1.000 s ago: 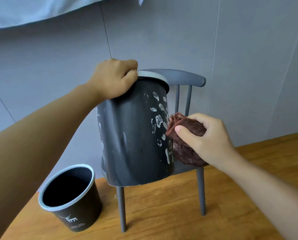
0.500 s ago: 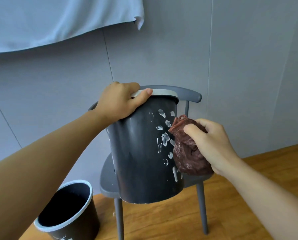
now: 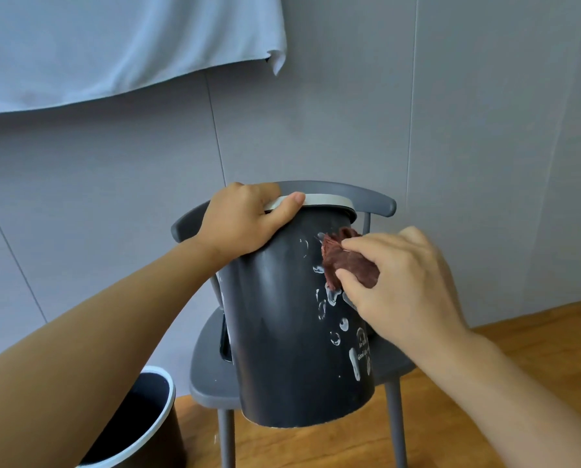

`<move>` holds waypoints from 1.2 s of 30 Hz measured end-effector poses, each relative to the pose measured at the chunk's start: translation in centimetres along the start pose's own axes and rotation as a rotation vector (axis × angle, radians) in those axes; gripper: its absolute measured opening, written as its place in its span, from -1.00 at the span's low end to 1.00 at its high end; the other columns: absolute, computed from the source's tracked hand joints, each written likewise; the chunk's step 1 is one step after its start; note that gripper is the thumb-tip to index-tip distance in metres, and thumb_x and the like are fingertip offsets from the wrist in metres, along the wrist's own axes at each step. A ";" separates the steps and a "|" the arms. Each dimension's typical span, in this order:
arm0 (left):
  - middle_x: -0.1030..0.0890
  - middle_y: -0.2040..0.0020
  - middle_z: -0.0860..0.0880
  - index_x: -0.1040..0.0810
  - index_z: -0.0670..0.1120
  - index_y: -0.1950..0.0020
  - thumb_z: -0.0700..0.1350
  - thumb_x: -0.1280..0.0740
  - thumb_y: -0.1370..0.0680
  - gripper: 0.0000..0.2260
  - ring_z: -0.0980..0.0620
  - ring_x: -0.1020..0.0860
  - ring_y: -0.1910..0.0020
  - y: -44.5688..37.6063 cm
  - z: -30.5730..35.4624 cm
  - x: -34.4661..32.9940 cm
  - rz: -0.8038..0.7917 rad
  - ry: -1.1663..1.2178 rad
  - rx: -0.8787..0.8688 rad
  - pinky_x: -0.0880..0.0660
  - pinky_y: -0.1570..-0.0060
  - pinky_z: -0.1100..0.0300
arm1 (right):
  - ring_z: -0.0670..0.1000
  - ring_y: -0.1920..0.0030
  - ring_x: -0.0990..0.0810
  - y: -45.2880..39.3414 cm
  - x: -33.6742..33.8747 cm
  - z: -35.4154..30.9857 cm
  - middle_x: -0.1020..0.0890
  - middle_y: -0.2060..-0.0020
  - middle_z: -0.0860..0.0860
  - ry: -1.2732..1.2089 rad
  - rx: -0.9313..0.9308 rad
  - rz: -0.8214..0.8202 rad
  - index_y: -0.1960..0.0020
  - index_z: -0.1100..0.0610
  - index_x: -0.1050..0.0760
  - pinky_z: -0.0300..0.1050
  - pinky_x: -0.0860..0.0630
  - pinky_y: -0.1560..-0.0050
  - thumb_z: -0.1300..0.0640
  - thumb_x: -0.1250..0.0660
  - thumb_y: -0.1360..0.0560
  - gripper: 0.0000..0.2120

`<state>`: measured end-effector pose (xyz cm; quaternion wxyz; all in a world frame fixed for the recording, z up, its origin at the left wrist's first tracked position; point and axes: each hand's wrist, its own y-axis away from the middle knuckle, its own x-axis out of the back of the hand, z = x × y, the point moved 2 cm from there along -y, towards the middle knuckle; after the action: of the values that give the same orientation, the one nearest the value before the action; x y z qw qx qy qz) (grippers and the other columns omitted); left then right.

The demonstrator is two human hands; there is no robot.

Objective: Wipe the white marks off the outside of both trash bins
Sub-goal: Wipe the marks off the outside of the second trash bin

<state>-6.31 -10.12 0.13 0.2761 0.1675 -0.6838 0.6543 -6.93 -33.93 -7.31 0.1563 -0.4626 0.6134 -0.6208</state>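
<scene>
Pressing brown rag (image 3: 344, 263) on marked bin (image 3: 282, 332), right hand (image 3: 403, 282)

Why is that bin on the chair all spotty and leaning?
White blotches dot the dark trash bin on the grey chair. It tilts because the left hand grips its rim while the right hand rubs it with a brown cloth.

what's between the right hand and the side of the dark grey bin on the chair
In the head view, a crumpled reddish-brown cloth lies between the right hand and the wall of the dark grey plastic bin, pressed against its white marks.
</scene>
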 end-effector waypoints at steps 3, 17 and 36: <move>-0.21 0.53 -0.01 -0.14 -0.03 0.38 0.36 -0.09 -0.55 -0.46 -0.07 -0.26 0.47 0.2 -0.5 0.1 0.022 0.010 0.019 -0.20 0.41 0.10 | 0.18 0.15 -0.52 0.7 -1.4 -0.8 -0.73 0.09 -0.06 0.024 0.053 0.032 -0.04 0.05 -0.72 0.14 -0.50 0.13 0.07 -0.67 -0.34 -0.70; -0.22 0.51 -0.01 -0.16 -0.04 0.38 0.34 -0.11 -0.56 -0.47 -0.06 -0.26 0.46 1.1 -1.9 0.7 0.038 0.036 0.078 -0.17 0.39 0.10 | -0.27 -0.25 -0.39 2.8 -2.4 -0.7 -0.26 -0.24 -0.30 -0.370 -0.022 -0.366 -0.54 -0.16 -0.21 -0.58 -0.34 -0.17 0.16 -0.43 -0.48 -0.27; -0.28 0.51 -0.01 -0.22 -0.06 0.36 0.37 -0.05 -0.55 -0.46 -0.10 -0.34 0.43 1.3 -1.2 0.9 0.015 -0.008 0.074 -0.35 0.36 0.04 | -0.09 -0.20 -0.55 2.1 -2.9 -0.7 -0.57 -0.20 -0.13 -0.410 -0.114 -0.105 -0.41 -0.09 -0.43 -0.43 -0.48 -0.14 0.00 -0.37 -0.57 -0.58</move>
<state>-7.61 -8.67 -0.37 0.2623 0.1750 -0.6613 0.6807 -6.74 -31.66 -10.15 0.2188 -0.6183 0.5779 -0.4856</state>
